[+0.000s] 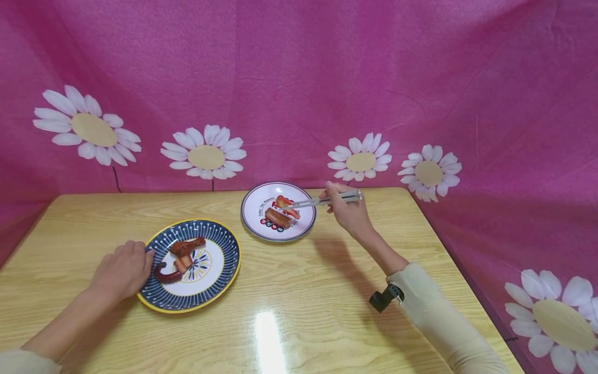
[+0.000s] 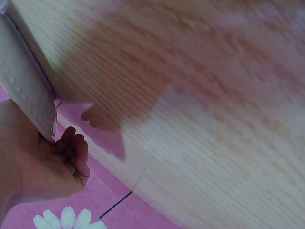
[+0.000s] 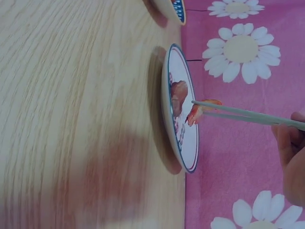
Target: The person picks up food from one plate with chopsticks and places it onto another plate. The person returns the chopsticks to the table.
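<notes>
My left hand (image 1: 123, 267) grips the left rim of a blue-patterned plate (image 1: 219, 283) with a yellow edge; in the left wrist view the fingers (image 2: 78, 162) curl beside the rim. On that plate lie a drumstick (image 1: 188, 246), a layered meat piece (image 1: 183, 263) and a dark curled tentacle (image 1: 167, 275). My right hand (image 1: 348, 208) holds metal chopsticks (image 1: 322, 200) over a white plate (image 1: 252, 208). Between their tips is an orange shrimp (image 3: 202, 110), seemingly raised from the plate in the right wrist view. A brown elongated food piece (image 1: 277, 218) lies on the white plate.
Both plates stand on a light wooden table (image 1: 289, 280). The white plate is near the table's back edge. A pink cloth (image 1: 289, 93) with daisy prints hangs behind and at the sides. A black wrist strap (image 1: 386, 298) is on the right sleeve.
</notes>
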A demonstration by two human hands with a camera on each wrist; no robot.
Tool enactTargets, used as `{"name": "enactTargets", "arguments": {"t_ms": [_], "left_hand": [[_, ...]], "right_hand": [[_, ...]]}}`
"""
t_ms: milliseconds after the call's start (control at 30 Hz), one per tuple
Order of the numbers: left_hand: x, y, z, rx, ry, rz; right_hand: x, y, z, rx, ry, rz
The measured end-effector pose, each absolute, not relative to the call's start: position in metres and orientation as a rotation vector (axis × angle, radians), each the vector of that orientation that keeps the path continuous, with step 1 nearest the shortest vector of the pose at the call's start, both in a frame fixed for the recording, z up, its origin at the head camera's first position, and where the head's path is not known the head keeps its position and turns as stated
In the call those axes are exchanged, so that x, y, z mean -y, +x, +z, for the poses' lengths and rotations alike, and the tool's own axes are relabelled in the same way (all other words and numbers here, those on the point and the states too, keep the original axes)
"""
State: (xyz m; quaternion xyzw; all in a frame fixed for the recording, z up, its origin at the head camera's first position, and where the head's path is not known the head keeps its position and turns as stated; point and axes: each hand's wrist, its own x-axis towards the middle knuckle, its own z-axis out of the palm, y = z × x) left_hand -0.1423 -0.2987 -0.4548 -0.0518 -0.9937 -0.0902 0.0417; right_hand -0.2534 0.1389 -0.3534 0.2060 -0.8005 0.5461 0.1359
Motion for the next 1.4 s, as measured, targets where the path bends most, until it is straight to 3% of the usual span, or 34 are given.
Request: {"name": "enactTargets", "arguments": {"t_ms": [933,1400], "left_hand": [[0.301,-0.144,-0.456,3.049,-0.146,-0.312],[0.300,-0.143,-0.454,3.062,-0.148,-0.308]], "right_hand": [[-0.134,-0.258,-0.367,2.356,0.530,1.579],[-0.143,-0.284,-0.398,2.331,0.529,1.604]]}}
